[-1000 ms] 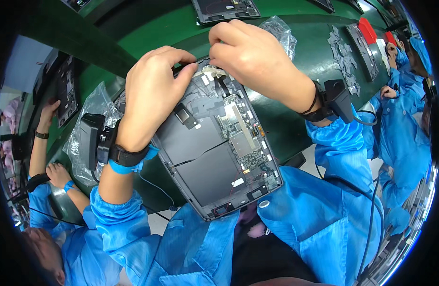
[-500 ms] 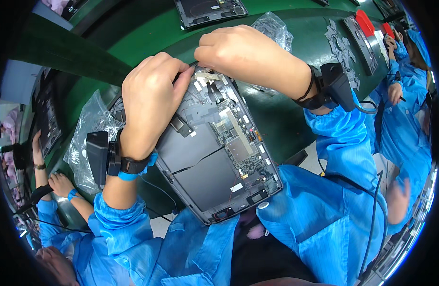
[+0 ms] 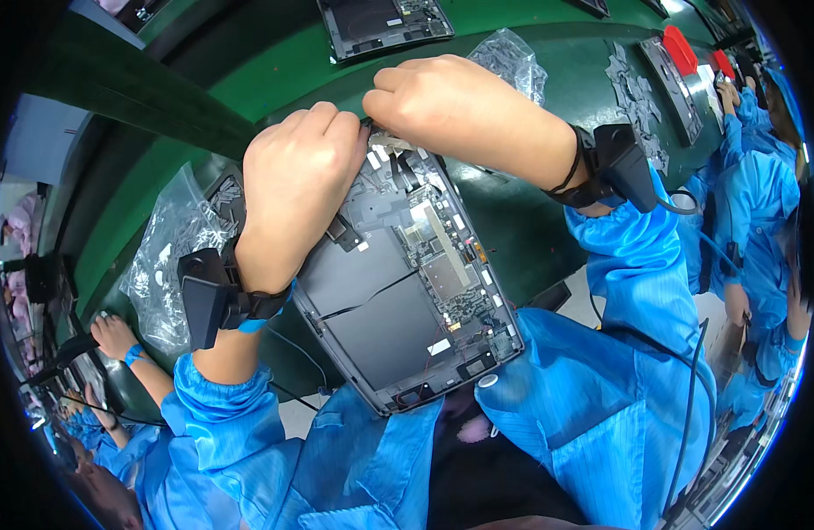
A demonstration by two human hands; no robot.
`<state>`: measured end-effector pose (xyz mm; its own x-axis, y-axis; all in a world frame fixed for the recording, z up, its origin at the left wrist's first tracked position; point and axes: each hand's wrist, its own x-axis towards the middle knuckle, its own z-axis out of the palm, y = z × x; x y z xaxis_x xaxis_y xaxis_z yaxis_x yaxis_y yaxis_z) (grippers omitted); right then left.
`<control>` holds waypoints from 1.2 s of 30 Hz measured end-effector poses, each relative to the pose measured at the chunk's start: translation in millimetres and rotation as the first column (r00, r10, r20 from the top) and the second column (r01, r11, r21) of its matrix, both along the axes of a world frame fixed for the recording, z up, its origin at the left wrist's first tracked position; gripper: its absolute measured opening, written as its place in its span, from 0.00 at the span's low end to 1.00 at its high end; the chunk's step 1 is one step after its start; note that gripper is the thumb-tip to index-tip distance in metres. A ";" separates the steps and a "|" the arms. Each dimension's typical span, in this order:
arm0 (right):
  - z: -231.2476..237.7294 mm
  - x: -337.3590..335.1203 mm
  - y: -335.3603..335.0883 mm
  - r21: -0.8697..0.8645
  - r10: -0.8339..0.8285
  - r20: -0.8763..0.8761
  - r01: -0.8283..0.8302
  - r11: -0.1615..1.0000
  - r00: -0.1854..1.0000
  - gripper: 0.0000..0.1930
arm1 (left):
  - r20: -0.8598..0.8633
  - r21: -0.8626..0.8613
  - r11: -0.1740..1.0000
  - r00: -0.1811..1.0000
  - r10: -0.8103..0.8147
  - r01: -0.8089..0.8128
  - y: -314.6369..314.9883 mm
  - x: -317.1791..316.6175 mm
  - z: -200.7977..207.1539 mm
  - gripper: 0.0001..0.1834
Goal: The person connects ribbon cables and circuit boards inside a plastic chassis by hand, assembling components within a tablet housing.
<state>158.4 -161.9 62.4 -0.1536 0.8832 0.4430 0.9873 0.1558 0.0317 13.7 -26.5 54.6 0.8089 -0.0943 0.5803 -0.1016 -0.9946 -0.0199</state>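
Observation:
An opened laptop-like chassis [image 3: 380, 327] rests tilted in front of me, its near edge against my blue smock. Inside it are a bare circuit board [image 3: 444, 269], dark flat panels and several ribbon cables. My left hand [image 3: 297, 181] is closed at the chassis's far left corner, its fingertips turned away from view. Just to its right my right hand [image 3: 442, 95] is closed too, knuckles up, over the far edge. A sliver of something dark shows between the two hands. What the fingers pinch is hidden beneath them. A small black part [image 3: 341, 234] lies on the chassis beside my left wrist.
Clear plastic bags lie left [image 3: 173, 265] and far right [image 3: 510, 64] on the green table [image 3: 531, 230]. Grey small parts [image 3: 635, 97] are scattered at the right, near another chassis [image 3: 670, 93] and a red tray [image 3: 679, 50]. Another opened chassis [image 3: 388, 26] lies beyond. Co-workers sit both sides.
My left hand has shifted slightly right and rolled over, hiding its thumb. My right hand has barely moved. A co-worker's raised arm at the left has dropped; people at the right have shifted.

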 end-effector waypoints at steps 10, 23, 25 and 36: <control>1.6 13.2 -29.4 0.283 0.001 -0.294 0.086 0.955 0.956 0.05 | -0.222 -0.308 0.951 0.972 -0.074 0.002 -23.0 -47.8 28.4 0.20; -14.1 -23.7 -56.9 0.452 0.295 -0.008 -0.260 0.854 0.955 0.12 | -0.339 -0.903 0.378 0.880 -0.332 -0.204 -14.0 -34.5 33.2 0.08; -21.2 -23.9 -56.0 0.481 0.290 0.044 -0.275 0.832 0.956 0.12 | -0.386 -0.907 0.327 0.830 -0.403 -0.264 -10.4 -24.7 40.2 0.09; -20.3 -26.1 -44.1 0.422 -0.066 0.112 0.013 0.907 0.991 0.12 | -0.179 -0.446 0.890 0.984 0.021 -0.100 1.4 -15.8 10.9 0.09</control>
